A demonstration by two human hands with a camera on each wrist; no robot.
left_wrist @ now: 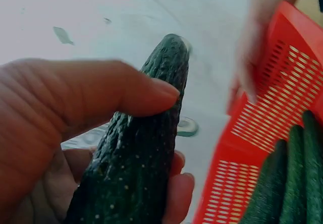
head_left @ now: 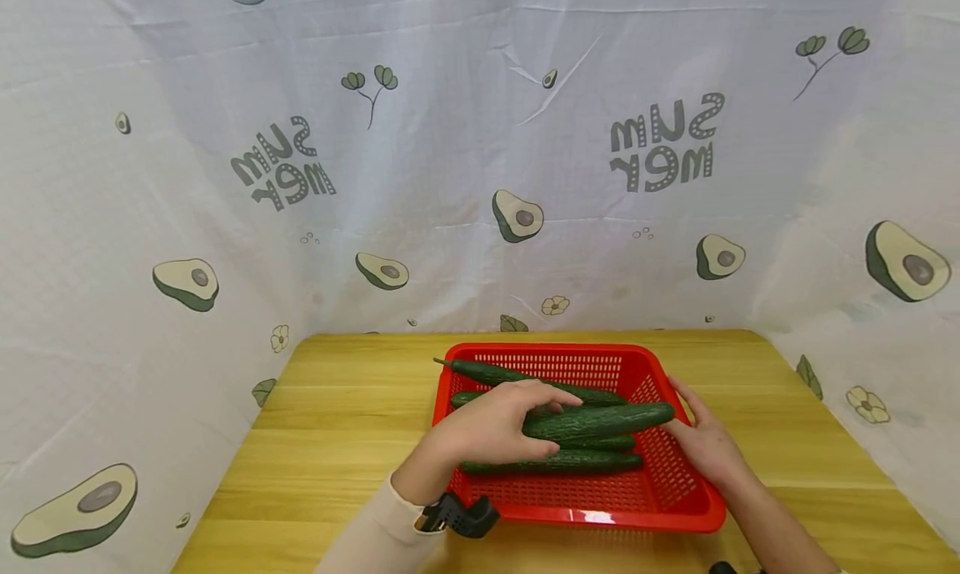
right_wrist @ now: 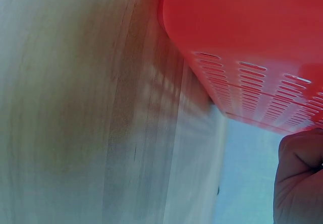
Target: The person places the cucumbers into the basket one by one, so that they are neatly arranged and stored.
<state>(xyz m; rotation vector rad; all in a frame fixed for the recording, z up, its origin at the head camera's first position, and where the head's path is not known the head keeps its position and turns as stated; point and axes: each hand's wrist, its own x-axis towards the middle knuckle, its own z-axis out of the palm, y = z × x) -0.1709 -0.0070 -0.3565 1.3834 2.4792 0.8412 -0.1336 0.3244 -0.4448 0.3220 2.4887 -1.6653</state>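
Note:
My left hand [head_left: 498,424] grips a dark green, bumpy cucumber [head_left: 611,421] over the red plastic basket [head_left: 637,520]. In the left wrist view the thumb lies across the top of this cucumber [left_wrist: 133,173], with fingertips on its far side. Beneath it, several other cucumbers [head_left: 555,463] lie side by side in the basket; the one at the back [head_left: 487,372] has its stem over the left rim. My right hand [head_left: 708,449] holds the basket's right rim, thumb on the inner side. The right wrist view shows only part of that hand [right_wrist: 301,176] against the basket's outer wall.
The basket stands on a wooden table [head_left: 345,441] with light yellow grain. Behind and at both sides hangs a white cloth [head_left: 442,182] printed with avocados and flowers. A black strap [head_left: 468,516] is around the left wrist.

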